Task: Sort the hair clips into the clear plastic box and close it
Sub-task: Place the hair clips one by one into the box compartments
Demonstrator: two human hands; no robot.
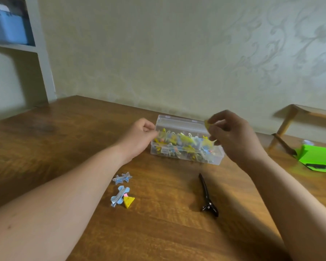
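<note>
hard to see: box (217,159) contents a blur; can't tell what left hand (139,136) grips at its end
right hand (231,136): pinches yellow clip (207,124) above box
table (158,232): box, 4 loose clips (121,178) (one black)

Bare to the frame's edge: a person's left hand (139,136) and right hand (231,136), uncovered, like the wrists and forearms behind each grip. Two small dark marks dot the left forearm, far back from its grip, towards the elbow.
</note>
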